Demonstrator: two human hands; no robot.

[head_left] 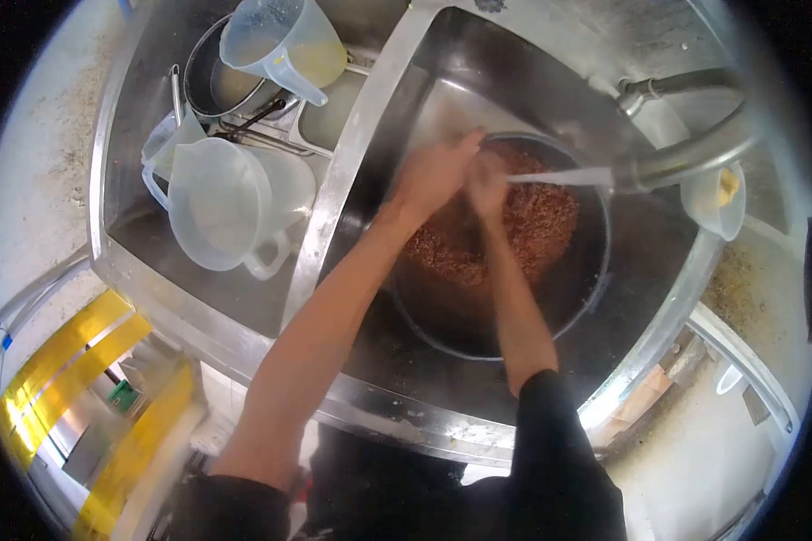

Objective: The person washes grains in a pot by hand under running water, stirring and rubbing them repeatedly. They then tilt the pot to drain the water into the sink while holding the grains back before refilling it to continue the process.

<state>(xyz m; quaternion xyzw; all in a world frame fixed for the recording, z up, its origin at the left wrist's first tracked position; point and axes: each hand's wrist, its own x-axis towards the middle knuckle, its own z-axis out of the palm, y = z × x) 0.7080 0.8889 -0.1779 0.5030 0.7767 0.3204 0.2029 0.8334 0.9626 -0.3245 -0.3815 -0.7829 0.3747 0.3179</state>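
Both hands are together above a large round pot (607, 243), which stands in the right sink basin. In the pot lies a mass of reddish-brown small grains or beans (541, 221). My left hand (438, 173) is over the pot's far left rim. Close beside it, my right hand (487, 185) touches or nearly touches it. Motion smears the fingers of both, so any hold is hidden. From the metal faucet (695, 162) at the right, a stream of water (564, 177) runs toward the hands and into the pot.
In the left basin stand a translucent measuring jug (216, 203), another jug (284, 45) with yellowish residue, a saucepan (209, 68) and a metal tray (334, 113). A metal divider (347, 135) separates the basins. A white container (717, 200) is at the right edge. Yellow strips (63, 361) hang lower left.
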